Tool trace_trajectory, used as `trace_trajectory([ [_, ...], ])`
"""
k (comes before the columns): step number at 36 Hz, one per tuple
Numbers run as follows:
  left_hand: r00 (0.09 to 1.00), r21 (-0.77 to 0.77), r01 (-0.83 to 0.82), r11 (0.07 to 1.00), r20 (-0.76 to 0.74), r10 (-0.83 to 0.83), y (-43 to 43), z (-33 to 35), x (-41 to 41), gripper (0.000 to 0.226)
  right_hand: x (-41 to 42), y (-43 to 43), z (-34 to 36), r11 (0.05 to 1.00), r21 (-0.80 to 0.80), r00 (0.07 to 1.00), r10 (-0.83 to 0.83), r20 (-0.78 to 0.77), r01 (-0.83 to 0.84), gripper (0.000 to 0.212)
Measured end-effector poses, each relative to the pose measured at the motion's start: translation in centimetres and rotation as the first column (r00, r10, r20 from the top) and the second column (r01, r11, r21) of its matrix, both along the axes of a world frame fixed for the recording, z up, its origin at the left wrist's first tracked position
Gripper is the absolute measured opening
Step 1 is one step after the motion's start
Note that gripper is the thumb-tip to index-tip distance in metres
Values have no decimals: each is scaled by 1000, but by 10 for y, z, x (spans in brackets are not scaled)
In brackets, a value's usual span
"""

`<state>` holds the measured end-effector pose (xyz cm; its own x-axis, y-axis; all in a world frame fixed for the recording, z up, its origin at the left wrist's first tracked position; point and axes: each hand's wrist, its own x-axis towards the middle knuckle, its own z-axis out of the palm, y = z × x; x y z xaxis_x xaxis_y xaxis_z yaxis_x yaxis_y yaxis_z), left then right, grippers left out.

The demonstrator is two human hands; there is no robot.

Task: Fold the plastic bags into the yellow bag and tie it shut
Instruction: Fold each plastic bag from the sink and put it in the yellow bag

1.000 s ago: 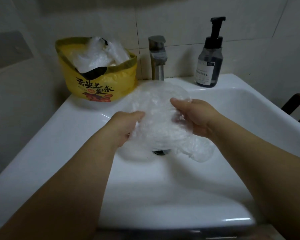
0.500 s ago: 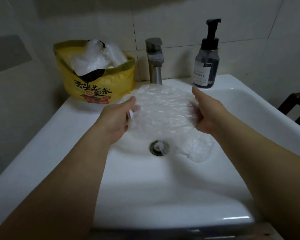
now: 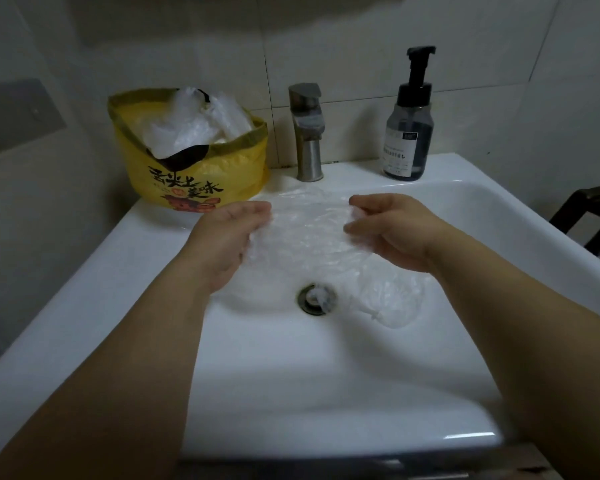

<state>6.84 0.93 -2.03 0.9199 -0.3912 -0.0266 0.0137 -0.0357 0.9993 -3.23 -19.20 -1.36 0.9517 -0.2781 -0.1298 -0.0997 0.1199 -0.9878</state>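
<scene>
A clear crinkled plastic bag [image 3: 309,230] is stretched flat over the sink basin between my two hands. My left hand [image 3: 227,237] grips its left edge and my right hand [image 3: 388,226] pinches its right edge. Part of the clear plastic hangs lower right, down onto the basin near the drain. The yellow bag [image 3: 201,181] with dark print stands open on the sink's back left corner. Several clear bags [image 3: 191,128] are stuffed into it and stick out of its top.
A white sink [image 3: 326,375] fills the lower view, with a round drain [image 3: 316,299] in the middle. A metal faucet [image 3: 307,133] stands at the back centre, a dark pump soap bottle [image 3: 409,123] to its right. A dark chair [image 3: 589,216] shows at the far right.
My hands have spread apart and risen toward the faucet, pulling the clear bag from a bunched shape into a flat sheet. The drain, hidden before, is uncovered.
</scene>
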Motion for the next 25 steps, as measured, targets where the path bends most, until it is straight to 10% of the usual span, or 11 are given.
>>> trace_trajectory([
  [7, 935, 386, -92, 918, 352, -54, 7, -5, -2, 44, 1, -5, -6, 826, -559, 993, -112, -23, 80, 44],
  [13, 863, 379, -293, 878, 500, 72, 15, -3, 3, 17, 1, -6, -5, 882, -463, 993, -111, -28, 85, 27],
  [19, 994, -86, -22, 996, 107, 31, 9, 9, 1, 15, 1, -2, 4, 987, 70, 982, -152, 116, 145, 10],
  [25, 973, 122, -118, 985, 214, 90, 7, -3, 5, 7, 1, -1, 0, 944, -228, 970, -218, 110, 238, 12],
])
